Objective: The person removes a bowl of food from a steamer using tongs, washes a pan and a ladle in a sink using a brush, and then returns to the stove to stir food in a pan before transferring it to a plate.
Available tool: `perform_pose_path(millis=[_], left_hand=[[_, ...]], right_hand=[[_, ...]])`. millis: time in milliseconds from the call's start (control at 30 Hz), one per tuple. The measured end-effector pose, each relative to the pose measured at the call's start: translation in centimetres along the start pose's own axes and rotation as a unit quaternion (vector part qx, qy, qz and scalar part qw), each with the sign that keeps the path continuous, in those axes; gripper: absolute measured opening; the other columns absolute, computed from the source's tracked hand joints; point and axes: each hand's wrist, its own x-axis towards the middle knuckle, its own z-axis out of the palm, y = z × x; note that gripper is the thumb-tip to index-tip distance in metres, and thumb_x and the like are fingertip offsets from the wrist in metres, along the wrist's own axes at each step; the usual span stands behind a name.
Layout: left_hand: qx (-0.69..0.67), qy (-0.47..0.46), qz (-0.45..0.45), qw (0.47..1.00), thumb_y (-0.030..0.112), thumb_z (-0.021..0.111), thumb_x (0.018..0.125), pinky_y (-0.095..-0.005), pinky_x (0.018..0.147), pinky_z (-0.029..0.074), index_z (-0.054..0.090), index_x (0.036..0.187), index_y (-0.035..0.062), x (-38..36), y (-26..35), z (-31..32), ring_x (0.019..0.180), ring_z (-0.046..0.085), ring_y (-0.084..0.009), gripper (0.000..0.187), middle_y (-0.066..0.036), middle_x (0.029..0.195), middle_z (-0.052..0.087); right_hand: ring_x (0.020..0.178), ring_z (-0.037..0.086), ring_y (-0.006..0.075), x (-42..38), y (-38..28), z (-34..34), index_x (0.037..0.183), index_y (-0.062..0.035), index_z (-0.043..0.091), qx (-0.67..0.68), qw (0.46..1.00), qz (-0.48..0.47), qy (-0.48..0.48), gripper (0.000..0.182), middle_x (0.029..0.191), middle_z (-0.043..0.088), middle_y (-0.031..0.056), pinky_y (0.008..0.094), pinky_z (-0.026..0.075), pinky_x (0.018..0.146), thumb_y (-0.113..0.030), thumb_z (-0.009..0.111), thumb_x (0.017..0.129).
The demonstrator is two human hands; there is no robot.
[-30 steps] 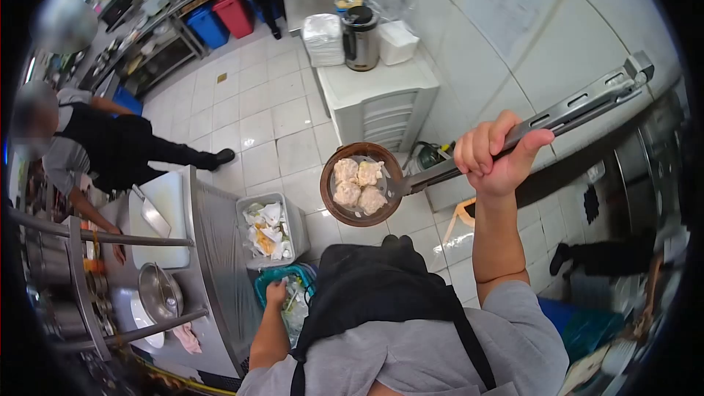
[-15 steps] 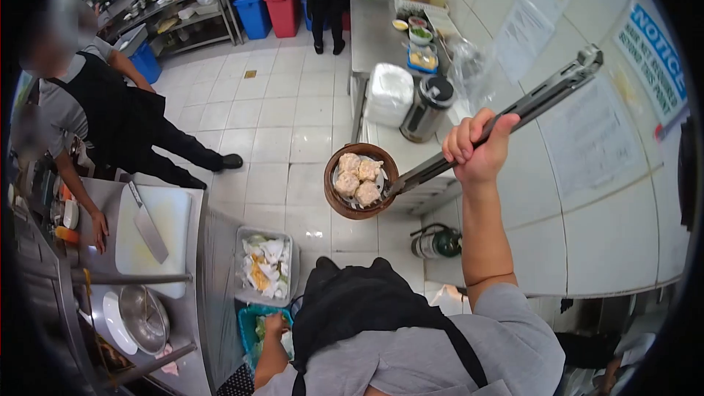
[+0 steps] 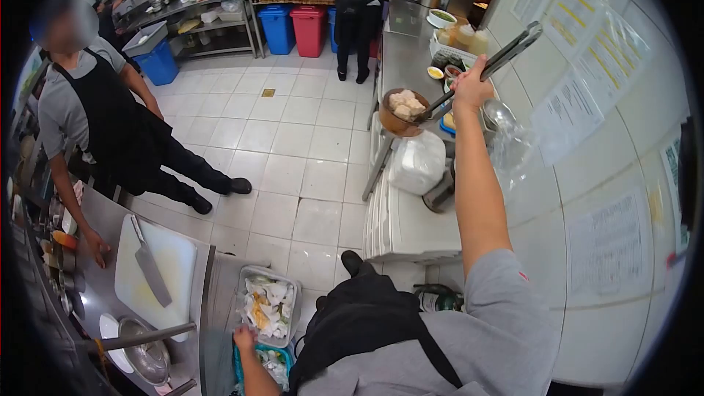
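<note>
Right hand [image 3: 471,92] grips tongs [image 3: 511,47], bowl [image 3: 394,123] at their tips

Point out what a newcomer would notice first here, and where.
Probably the round basket of pale dumplings, above centre, at the end of the tongs in the person's right hand. Next, the large knife lying on the white cutting board at lower left. Then the bright red bin at the back, beside a blue bin.

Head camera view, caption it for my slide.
Right hand gripping metal tongs clamped on a round steamer basket of dumplings.
</note>
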Motion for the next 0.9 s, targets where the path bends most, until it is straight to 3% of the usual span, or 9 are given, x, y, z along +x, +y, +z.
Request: perform_pose_path(millis=[33,100,133,233,300,467,633,867,900], left_hand=[[0.118,-0.003,0.104,0.988,0.025,0.065,0.086,-0.0389,0.048,0.045,0.058,0.093,0.0037,-1.0,-3.1,-1.4,0.058,0.06,-0.0262,0.024,-0.013,0.071,0.061],[0.578,0.028,0.338,0.742,0.026,0.074,0.077,-0.0479,0.05,0.046,0.059,0.08,0.0054,-5.5,-6.2,-2.5,0.058,0.062,-0.035,0.026,-0.019,0.063,0.061],[0.568,0.082,0.419,0.704,0.034,0.071,0.084,-0.043,0.046,0.044,0.058,0.079,0.0077,-9.5,-7.7,-2.3,0.056,0.062,-0.0287,0.03,-0.013,0.062,0.059],[0.271,0.039,-0.051,0.96,0.033,0.069,0.086,-0.0411,0.046,0.044,0.059,0.082,0.0069,-17.7,-7.5,1.7,0.056,0.062,-0.0271,0.029,-0.012,0.063,0.06],[0.173,0.071,-0.182,0.965,0.033,0.068,0.087,-0.0399,0.047,0.044,0.059,0.084,0.0063,-21.4,-6.7,4.5,0.057,0.062,-0.0261,0.028,-0.012,0.064,0.06],[0.105,0.122,-0.219,0.962,0.032,0.065,0.09,-0.0368,0.048,0.045,0.06,0.089,0.0049,-24.6,-3.2,7.2,0.057,0.061,-0.0234,0.027,-0.01,0.067,0.061],[0.04,0.185,-0.162,0.968,0.031,0.063,0.093,-0.0337,0.048,0.045,0.061,0.094,0.0035,-22.9,1.9,7.3,0.058,0.061,-0.0208,0.027,-0.009,0.069,0.062],[0.011,0.09,-0.008,0.996,0.025,0.06,0.097,-0.0263,0.054,0.047,0.057,0.11,0.004,-22.1,5.0,11.5,0.067,0.064,-0.0141,0.025,-0.007,0.088,0.067],[0.003,0.093,-0.005,0.996,0.025,0.06,0.097,-0.0263,0.054,0.047,0.057,0.11,0.004,-23.0,4.0,11.8,0.067,0.064,-0.0141,0.025,-0.007,0.088,0.067]], right_hand=[[0.036,0.047,0.018,2.4,2.7,0.7,0.053,-0.0061,0.048,-0.058,0.998,-0.011,0.025,0.062,0.045,0.045,0.0046,0.034,0.038,0.038,-0.049,0.055,0.097],[0.043,0.055,0.0231,7.6,8.7,1.7,0.06,0.0021,0.06,-0.12,0.99,-0.047,0.055,0.062,0.049,0.055,0.0091,0.0377,0.044,0.045,-0.049,0.057,0.096],[0.047,0.058,0.0252,9.3,11.0,2.3,0.064,0.0036,0.064,-0.17,0.978,-0.086,0.089,0.061,0.052,0.058,0.0117,0.0391,0.045,0.05,-0.048,0.058,0.095],[0.058,0.064,0.03,12.8,16.0,3.8,0.072,0.0044,0.07,-0.241,0.946,-0.163,0.142,0.057,0.061,0.065,0.0173,0.041,0.047,0.059,-0.047,0.06,0.093],[0.057,0.064,0.031,16.1,20.1,3.9,0.072,0.0046,0.07,-0.255,0.936,-0.195,0.142,0.056,0.06,0.065,0.0175,0.0396,0.047,0.058,-0.046,0.06,0.093],[0.051,0.06,0.0222,19.2,20.9,6.4,0.063,0.0039,0.061,-0.146,0.984,-0.044,0.093,0.058,0.06,0.064,0.0125,0.035,0.048,0.056,-0.044,0.058,0.095],[0.043,0.055,0.0167,21.2,15.9,11.0,0.055,-0.0057,0.056,0.024,0.982,-0.178,0.067,0.058,0.045,0.053,0.0038,0.0312,0.044,0.046,-0.043,0.052,0.099],[0.045,0.051,0.011,1.0,13.8,17.1,0.067,-0.0082,0.054,0.195,0.924,-0.08,-0.319,0.05,0.054,0.054,0.0022,0.0269,0.042,0.044,-0.039,0.042,0.104],[0.048,0.048,0.0042,-6.7,9.7,16.3,0.054,-0.0081,0.052,0.237,0.887,0.014,-0.396,0.048,0.049,0.049,-0.0047,0.025,0.037,0.043,-0.025,0.061,0.098]])
